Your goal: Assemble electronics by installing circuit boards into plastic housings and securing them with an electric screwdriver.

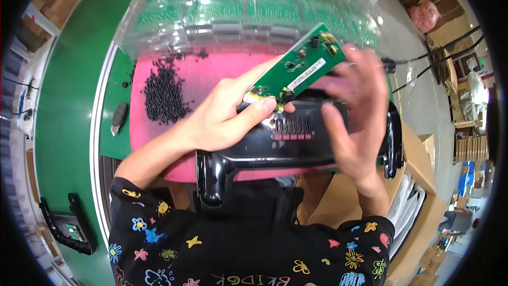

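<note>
Pinched between the thumb and fingers of my left hand is a green circuit board, held tilted by its lower-left end. It carries a white label strip, small components and a round black part. My right hand is beside the board's right edge, thumb and fingers apart and partly blurred, with nothing visible in it. Below both hands a glossy black plastic housing with a handle-like bar lies on the pink mat. The board and my hands hide part of the housing.
Small black parts are heaped on the mat's left side. A utility knife lies left of the mat. Clear plastic trays holding green boards stand behind. Another black housing rests on the green table at lower left; a cardboard box stands at right.
</note>
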Demonstrator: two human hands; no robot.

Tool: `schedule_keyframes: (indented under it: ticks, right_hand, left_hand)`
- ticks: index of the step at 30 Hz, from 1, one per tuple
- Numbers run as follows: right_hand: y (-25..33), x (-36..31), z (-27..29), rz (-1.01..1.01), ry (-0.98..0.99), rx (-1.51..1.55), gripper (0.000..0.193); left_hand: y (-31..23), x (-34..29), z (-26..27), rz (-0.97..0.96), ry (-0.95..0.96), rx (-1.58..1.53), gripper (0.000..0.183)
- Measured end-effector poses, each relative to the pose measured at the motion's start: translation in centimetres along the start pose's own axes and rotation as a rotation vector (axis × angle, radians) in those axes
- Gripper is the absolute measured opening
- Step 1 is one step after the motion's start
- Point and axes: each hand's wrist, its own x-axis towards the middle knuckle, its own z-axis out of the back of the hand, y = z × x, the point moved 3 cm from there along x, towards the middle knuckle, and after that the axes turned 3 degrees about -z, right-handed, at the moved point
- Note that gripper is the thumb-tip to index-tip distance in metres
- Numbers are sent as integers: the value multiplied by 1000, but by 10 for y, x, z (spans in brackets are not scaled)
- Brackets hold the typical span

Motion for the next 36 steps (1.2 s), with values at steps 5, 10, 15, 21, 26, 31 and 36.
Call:
schedule_keyframes:
  ticks: [5, 10, 15, 21, 26, 31, 36]
  right_hand:
    - [7, -6, 23, 289, 194, -614, 45]
    - [11, -29, 28, 46, 269, -710, 32]
    - [-5, -58, 40, -364, 212, -285, 20]
    - [-25, -76, 51, -756, 211, 49, 23]
    - [-29, -70, 45, -716, 462, -34, 76]
    - [-52, -53, 43, -533, 413, -214, 68]
    - [-67, -48, 35, -320, 407, -329, 65]
  left_hand:
    - [4, -6, -10, 226, 438, 209, 66]
    - [12, -9, -19, 253, 452, 131, 60]
    - [11, -10, -14, 151, 332, 348, 54]
    - [13, -10, -20, 38, 368, 396, 70]
    - [17, -11, -17, 133, 458, 518, 64]
    - [27, -8, -12, 140, 346, 624, 61]
    - [31, -7, -13, 166, 310, 761, 61]
